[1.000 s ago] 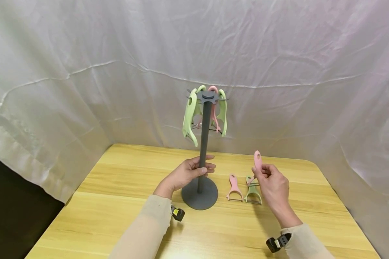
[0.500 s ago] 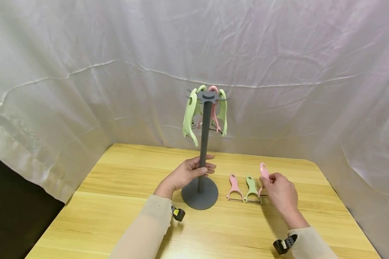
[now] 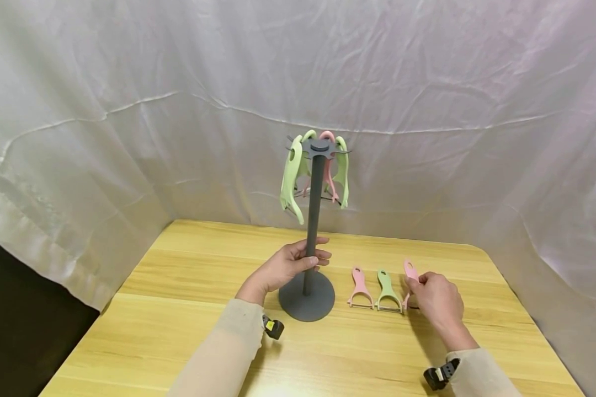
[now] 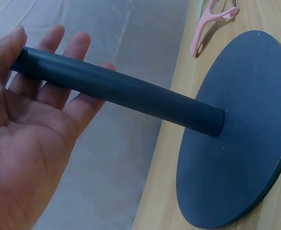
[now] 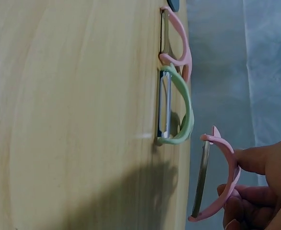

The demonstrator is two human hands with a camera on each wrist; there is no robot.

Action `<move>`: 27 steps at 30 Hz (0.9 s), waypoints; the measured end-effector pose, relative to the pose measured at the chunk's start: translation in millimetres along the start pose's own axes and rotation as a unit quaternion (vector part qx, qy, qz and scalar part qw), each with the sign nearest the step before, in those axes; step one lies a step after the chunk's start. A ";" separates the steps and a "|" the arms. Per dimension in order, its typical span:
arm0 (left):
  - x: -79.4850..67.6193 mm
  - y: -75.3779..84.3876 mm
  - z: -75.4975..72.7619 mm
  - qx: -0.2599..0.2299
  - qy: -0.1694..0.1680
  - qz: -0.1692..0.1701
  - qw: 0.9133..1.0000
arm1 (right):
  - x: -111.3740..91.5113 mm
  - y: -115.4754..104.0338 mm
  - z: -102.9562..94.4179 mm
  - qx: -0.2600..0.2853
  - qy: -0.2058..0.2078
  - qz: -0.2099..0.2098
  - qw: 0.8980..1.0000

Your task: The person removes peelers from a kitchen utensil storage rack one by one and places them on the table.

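My left hand (image 3: pixel 283 267) holds the dark grey post (image 4: pixel 131 100) of a stand low down, the thumb on the near side and the fingers behind it. From the stand's top hooks hang several peelers, green ones (image 3: pixel 291 173) and pink (image 3: pixel 327 175). My right hand (image 3: pixel 438 302) pinches a pink peeler (image 5: pixel 230 163) between thumb and fingers, at the right end of a row. In the right wrist view its blade faces the table side. Left of it a green peeler (image 3: pixel 386 286) and another pink peeler (image 3: pixel 359 284) lie on the table, handles pointing away.
The stand's round base (image 3: pixel 318 306) rests on the wooden table (image 3: pixel 198 331). Pale grey curtain cloth (image 3: pixel 258 82) surrounds the table's back and sides. A small black wrist camera (image 3: pixel 273 327) sits on each forearm, over beige sleeves (image 3: pixel 223 347).
My right hand has moved right and lower with the pink peeler, from above the green peeler to the right of it. The left hand and stand have stayed put.
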State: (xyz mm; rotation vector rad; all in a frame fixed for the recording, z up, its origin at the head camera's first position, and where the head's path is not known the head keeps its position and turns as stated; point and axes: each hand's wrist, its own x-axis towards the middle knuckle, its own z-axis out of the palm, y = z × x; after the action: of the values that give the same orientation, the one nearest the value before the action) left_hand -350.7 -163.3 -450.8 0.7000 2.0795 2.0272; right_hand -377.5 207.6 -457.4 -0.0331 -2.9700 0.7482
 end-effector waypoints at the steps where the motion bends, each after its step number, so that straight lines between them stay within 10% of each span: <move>1: 0.0 0.0 0.0 0.001 0.000 0.000 1.000 | 0.1 0.7 0.1 0.001 -0.003 0.002 1.000; 27: -0.5 -0.8 0.0 0.006 0.006 -0.007 1.000 | 11.5 13.7 12.0 -0.029 -0.032 0.027 0.999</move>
State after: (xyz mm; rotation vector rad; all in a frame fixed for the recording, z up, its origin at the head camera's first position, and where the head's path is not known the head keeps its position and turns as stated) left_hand -350.5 -163.5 -451.7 0.6745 2.0979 2.0193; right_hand -389.9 214.4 -473.5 -0.0952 -3.0622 0.6821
